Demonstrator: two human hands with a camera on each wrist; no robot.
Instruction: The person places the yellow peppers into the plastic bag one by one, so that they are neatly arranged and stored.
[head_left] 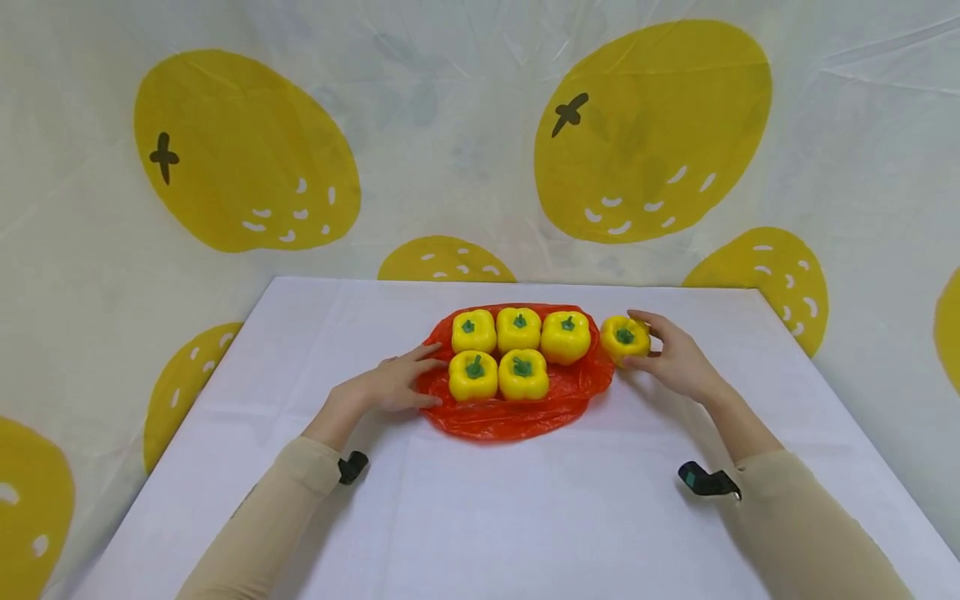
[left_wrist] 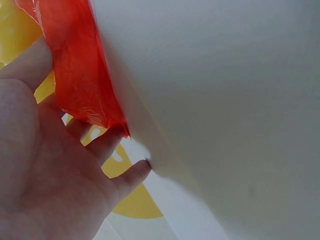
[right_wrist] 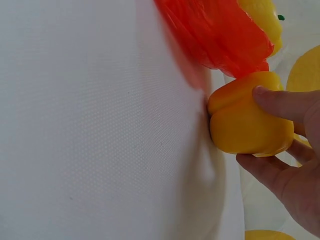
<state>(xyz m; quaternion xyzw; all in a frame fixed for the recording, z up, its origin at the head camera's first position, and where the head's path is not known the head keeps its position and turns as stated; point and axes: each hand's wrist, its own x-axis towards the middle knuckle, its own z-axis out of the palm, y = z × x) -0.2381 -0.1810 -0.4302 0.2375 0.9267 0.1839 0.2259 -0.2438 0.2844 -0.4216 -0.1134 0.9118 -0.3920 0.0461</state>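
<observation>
A red plastic bag (head_left: 517,425) lies spread on the table, with several yellow bell peppers with green stems standing in it, three at the back and two in front. At its left edge, my left hand (head_left: 393,383) touches the plastic with spread, relaxed fingers; the left wrist view shows the thumb and fingertips against the red film (left_wrist: 80,65). Just right of the bag, my right hand (head_left: 678,358) grips another yellow bell pepper (head_left: 621,335) between thumb and fingers. That pepper (right_wrist: 245,117) sits low by the tabletop and close to the bag's edge in the right wrist view.
A white cloth covers the table (head_left: 480,517), whose far edge runs behind the bag. Beyond it hangs a pale curtain (head_left: 450,125) printed with large yellow fruit. Small black devices (head_left: 707,481) are strapped near both sleeve cuffs.
</observation>
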